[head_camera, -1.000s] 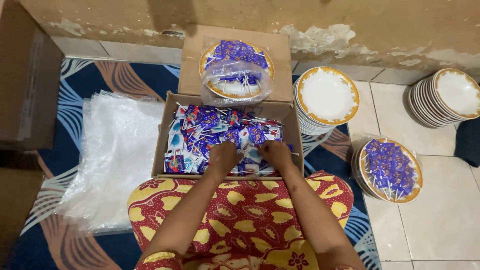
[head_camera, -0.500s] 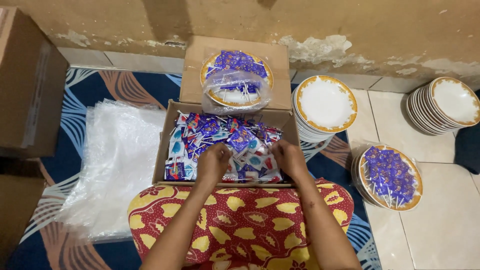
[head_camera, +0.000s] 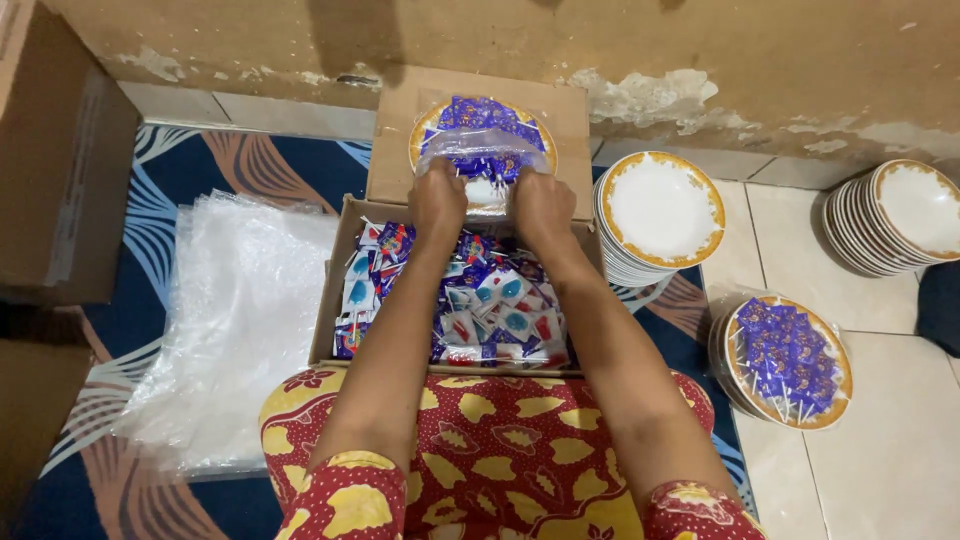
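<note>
The floor is pale tile (head_camera: 900, 450) on the right and a blue rug (head_camera: 250, 160) with brown and white swirls on the left, and a stained, peeling wall (head_camera: 600, 50) runs along the top. A big closed cardboard box (head_camera: 60, 150) stands at the left edge on the rug. A heap of clear plastic bags (head_camera: 230, 320) lies on the rug just left of the open box. To the right of the boxes a stack of white plates (head_camera: 655, 215) with gold rims stands on the tile, and a second stack (head_camera: 895, 215) leans near the right edge. Lower right, another plate piled with blue packets (head_camera: 790, 360) sits in clear wrap, well apart from the hands. The person's lap, in red and yellow patterned cloth (head_camera: 480, 450), meets the near edge of the open box (head_camera: 330, 300), which is full of small blue, white and red packets (head_camera: 490, 310). Both forearms reach over those packets to the flap (head_camera: 400, 130) behind, where a gold-rimmed plate of blue packets (head_camera: 482, 135) lies in a clear plastic bag (head_camera: 480, 160). The left hand (head_camera: 438, 205) and the right hand (head_camera: 542, 208) are each closed on the near edge of that bag, one on either side, fingers pinched into the plastic.
</note>
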